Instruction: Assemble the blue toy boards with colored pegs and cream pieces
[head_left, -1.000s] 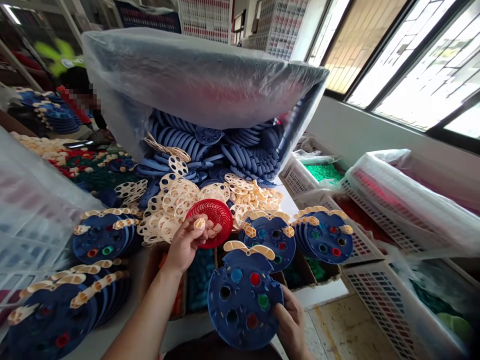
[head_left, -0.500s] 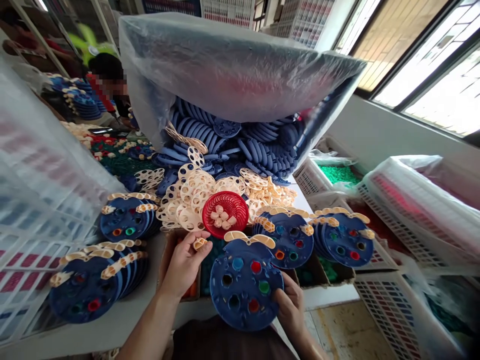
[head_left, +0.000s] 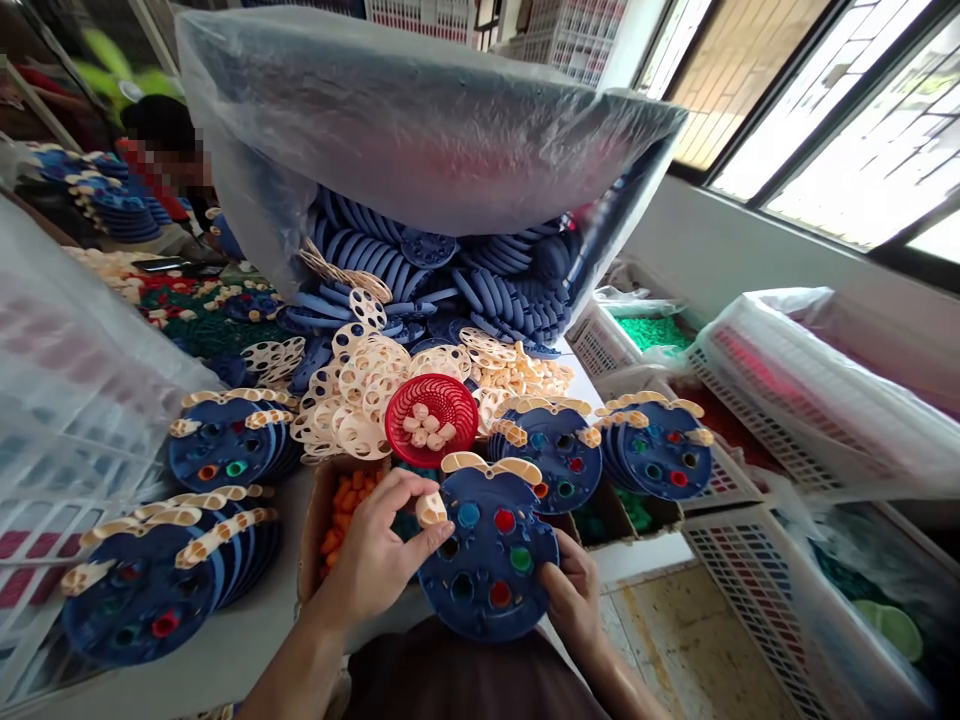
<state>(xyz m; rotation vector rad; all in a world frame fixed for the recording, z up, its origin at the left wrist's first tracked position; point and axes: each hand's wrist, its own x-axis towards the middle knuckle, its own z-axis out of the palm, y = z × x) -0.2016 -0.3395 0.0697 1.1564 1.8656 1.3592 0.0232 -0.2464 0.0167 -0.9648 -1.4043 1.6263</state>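
My right hand [head_left: 574,596] grips the lower right edge of a round blue disc [head_left: 489,560] with a cream horn-shaped piece on top and red, green and blue plugs in its holes. My left hand [head_left: 382,552] pinches a small cream piece [head_left: 430,509] against the disc's upper left edge. Just behind stands a red basket [head_left: 431,419] holding a few cream pieces.
Finished blue discs stand in stacks [head_left: 225,455] left and right [head_left: 652,458]. Cream perforated rings [head_left: 356,395] lie heaped before a plastic-covered bag of blue parts [head_left: 450,280]. A cardboard box [head_left: 341,510] holds orange pieces. White crates [head_left: 810,400] line the right. Another person [head_left: 161,160] sits far left.
My left hand left the red basket, carrying one cream piece down to the blue disc's upper left edge. The disc stayed in my right hand.
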